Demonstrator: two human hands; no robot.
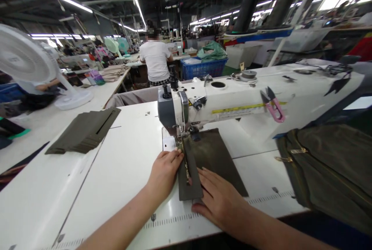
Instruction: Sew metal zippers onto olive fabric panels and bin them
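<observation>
A dark olive fabric piece (213,159) with a zipper (186,170) along its left side lies under the presser foot of a white sewing machine (226,104). My left hand (165,170) rests with its fingers stretched out at the left edge of the fabric, just beside the zipper and below the needle. My right hand (219,199) lies flat and open on the near end of the fabric, pressing it onto the white table (116,172).
A stack of olive fabric pieces (84,131) lies on the table at the left. Pink thread snips (273,104) sit on the machine arm. A pile of olive zippered fabric (331,164) fills the right. A white fan (26,62) stands far left; a person in a white shirt (155,62) works behind.
</observation>
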